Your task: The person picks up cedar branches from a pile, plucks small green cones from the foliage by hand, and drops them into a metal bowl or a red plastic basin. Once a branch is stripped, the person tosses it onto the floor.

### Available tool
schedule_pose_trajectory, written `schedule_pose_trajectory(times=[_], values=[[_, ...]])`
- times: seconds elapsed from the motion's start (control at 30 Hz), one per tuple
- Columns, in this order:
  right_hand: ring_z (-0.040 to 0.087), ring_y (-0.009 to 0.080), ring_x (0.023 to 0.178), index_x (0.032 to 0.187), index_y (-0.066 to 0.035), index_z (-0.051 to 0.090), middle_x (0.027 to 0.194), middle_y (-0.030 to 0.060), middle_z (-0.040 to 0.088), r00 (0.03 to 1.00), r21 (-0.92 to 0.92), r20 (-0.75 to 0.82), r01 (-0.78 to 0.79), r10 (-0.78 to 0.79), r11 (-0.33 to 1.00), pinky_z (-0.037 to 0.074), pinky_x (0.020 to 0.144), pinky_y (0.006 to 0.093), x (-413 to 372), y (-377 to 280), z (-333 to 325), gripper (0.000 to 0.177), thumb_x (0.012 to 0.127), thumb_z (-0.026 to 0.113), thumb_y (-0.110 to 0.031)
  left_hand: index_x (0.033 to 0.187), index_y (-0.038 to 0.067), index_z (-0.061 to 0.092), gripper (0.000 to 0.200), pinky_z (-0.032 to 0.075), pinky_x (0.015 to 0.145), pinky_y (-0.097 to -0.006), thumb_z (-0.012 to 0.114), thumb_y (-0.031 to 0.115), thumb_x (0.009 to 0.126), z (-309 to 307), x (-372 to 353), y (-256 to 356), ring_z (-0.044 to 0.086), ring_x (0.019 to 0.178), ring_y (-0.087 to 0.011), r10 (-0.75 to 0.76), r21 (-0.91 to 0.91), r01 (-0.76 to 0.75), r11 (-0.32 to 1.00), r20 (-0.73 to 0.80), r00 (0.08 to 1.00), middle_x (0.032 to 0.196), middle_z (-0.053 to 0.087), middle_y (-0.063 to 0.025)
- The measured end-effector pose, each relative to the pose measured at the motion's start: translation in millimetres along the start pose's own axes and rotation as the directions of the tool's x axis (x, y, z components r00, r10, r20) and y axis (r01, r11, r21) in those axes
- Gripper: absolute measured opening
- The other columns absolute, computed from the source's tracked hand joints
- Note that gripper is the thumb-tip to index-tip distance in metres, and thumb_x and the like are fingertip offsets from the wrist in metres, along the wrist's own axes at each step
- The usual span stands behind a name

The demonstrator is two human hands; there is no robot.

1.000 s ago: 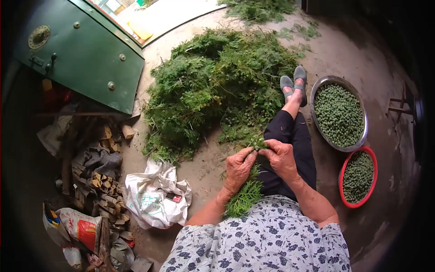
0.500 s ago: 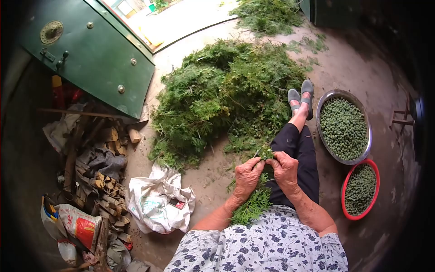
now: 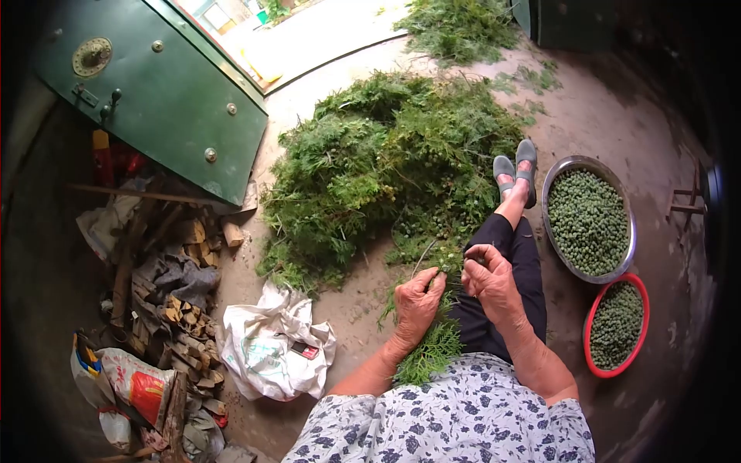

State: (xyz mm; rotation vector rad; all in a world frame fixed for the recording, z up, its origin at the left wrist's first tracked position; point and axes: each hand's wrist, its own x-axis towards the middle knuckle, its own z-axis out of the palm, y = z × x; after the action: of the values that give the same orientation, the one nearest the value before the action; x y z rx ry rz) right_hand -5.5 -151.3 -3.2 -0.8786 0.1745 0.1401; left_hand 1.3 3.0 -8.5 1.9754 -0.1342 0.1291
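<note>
We clamp the sprig [image 3: 434, 351] in our left hand [image 3: 417, 305] over the lap [image 3: 505, 328]. Our right hand [image 3: 492, 284], just beside, pinches its grip together; on what, too small to tell. Sprig judged light, soft, springy: hold at the stem, not the fronds.

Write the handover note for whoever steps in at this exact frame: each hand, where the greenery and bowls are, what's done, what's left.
Left hand: shut on a leafy sprig over the lap.
Right hand: fingers pinched together just beside the left, at the sprig's top; what they pinch is too small to tell.
Pile of cut branches: on the floor ahead, by the feet.
Done: the metal bowl and the red bowl, on the right, are each well filled with small green seeds.
Left: the big pile and the sprig in hand.
</note>
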Motion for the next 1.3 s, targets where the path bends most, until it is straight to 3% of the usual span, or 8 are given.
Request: schedule_pose_trajectory(times=[0.07, 0.13, 0.33, 0.4, 0.5, 0.63, 0.83, 1.3], values=[[0.049, 0.0047, 0.058, 0.095, -0.004, 0.055, 0.070, 0.0006, 0.054, 0.995, -0.170, 0.010, 0.100, -0.100, 0.980, 0.040, 0.051, 0.0161, -4.2, 6.3, 10.3, 0.021, 0.079, 0.066, -0.013, 0.090, -0.005, 0.062, 0.017, 0.047, 0.060, -0.0251, 0.063, 0.007, 0.079, 5.1, -1.2, -3.6, 0.062, 0.067, -0.0153, 0.183, 0.160, -0.179, 0.971, -0.013, 0.983, 0.077, 0.064, -0.0146], [0.049, 0.0045, 0.060, 0.092, -0.002, 0.057, 0.072, -0.0001, 0.055, 0.936, -0.559, 0.067, 0.323, -0.346, 0.764, 0.041, 0.053, 0.0176, 3.9, 19.7, 10.6, 0.021, 0.077, 0.068, -0.012, 0.092, -0.004, 0.062, 0.018, 0.050, 0.064, -0.0280, 0.063, 0.007, 0.077, 4.2, -1.7, 0.2, 0.066, 0.073, -0.0232, 0.134, 0.165, -0.139, 0.977, 0.038, 0.990, 0.084, 0.064, -0.0184], [0.050, 0.0037, 0.054, 0.087, 0.000, 0.057, 0.060, 0.0004, 0.054, 0.994, -0.376, -0.053, 0.067, -0.094, 0.924, 0.041, 0.047, 0.0181, -5.0, 11.8, 8.5, 0.014, 0.081, 0.064, -0.011, 0.093, 0.001, 0.063, 0.019, 0.050, 0.061, -0.0311, 0.061, 0.015, 0.079, 4.2, -4.4, -1.4, 0.064, 0.071, -0.0285, 0.189, 0.106, -0.202, 0.974, 0.127, 0.974, 0.081, 0.064, -0.0148], [0.051, 0.0050, 0.052, 0.084, -0.001, 0.057, 0.061, 0.0013, 0.055, 0.997, -0.168, -0.040, -0.068, 0.062, 0.983, 0.040, 0.043, 0.0176, -3.6, 10.8, 2.6, 0.008, 0.084, 0.059, -0.009, 0.089, -0.003, 0.061, 0.015, 0.048, 0.060, -0.0275, 0.060, 0.008, 0.078, 2.9, -3.0, 0.7, 0.063, 0.066, -0.0187, 0.177, 0.072, -0.188, 0.979, 0.135, 0.975, 0.077, 0.064, -0.0136], [0.053, 0.0080, 0.052, 0.086, -0.003, 0.055, 0.065, 0.0020, 0.056, 0.995, 0.033, -0.001, -0.104, 0.105, 0.994, 0.040, 0.041, 0.0182, 0.1, 13.2, -5.7, 0.010, 0.087, 0.057, -0.013, 0.083, -0.003, 0.061, 0.013, 0.040, 0.053, -0.0209, 0.061, 0.009, 0.080, 0.7, -1.3, 8.0, 0.046, 0.061, -0.0032, -0.036, -0.124, 0.057, 0.991, 0.167, 0.985, 0.065, 0.055, 0.0006], [0.061, 0.0136, 0.068, 0.093, -0.004, 0.052, 0.084, 0.0082, 0.060, 0.999, 0.252, 0.028, -0.035, 0.029, 0.967, 0.048, 0.050, 0.0220, 7.5, 4.1, -21.0, 0.009, 0.088, 0.054, -0.011, 0.070, 0.003, 0.056, 0.017, 0.030, 0.048, -0.0198, 0.060, 0.012, 0.083, -9.6, 7.5, 5.8, 0.037, 0.056, -0.0017, -0.177, -0.314, 0.240, 0.919, 0.214, 0.961, 0.061, 0.045, 0.0067], [0.057, 0.0102, 0.065, 0.100, -0.002, 0.056, 0.077, 0.0025, 0.058, 0.996, 0.254, 0.042, -0.087, 0.079, 0.963, 0.044, 0.052, 0.0208, 18.7, 8.2, -38.3, 0.016, 0.088, 0.054, -0.012, 0.085, 0.001, 0.066, 0.016, 0.030, 0.048, -0.0182, 0.059, 0.016, 0.084, -14.5, 9.5, 9.6, 0.040, 0.053, -0.0017, -0.228, -0.375, 0.341, 0.862, 0.315, 0.921, 0.060, 0.050, 0.0058], [0.048, 0.0051, 0.055, 0.107, -0.001, 0.056, 0.070, -0.0021, 0.054, 0.951, 0.210, 0.275, -0.201, 0.139, 0.957, 0.041, 0.048, 0.0190, 8.0, 6.1, -17.8, 0.029, 0.090, 0.053, -0.025, 0.081, 0.002, 0.065, 0.018, 0.035, 0.050, -0.0171, 0.060, 0.019, 0.083, -10.7, 7.9, 3.3, 0.045, 0.054, -0.0028, -0.252, -0.362, 0.440, 0.822, 0.461, 0.851, 0.066, 0.056, 0.0036]])
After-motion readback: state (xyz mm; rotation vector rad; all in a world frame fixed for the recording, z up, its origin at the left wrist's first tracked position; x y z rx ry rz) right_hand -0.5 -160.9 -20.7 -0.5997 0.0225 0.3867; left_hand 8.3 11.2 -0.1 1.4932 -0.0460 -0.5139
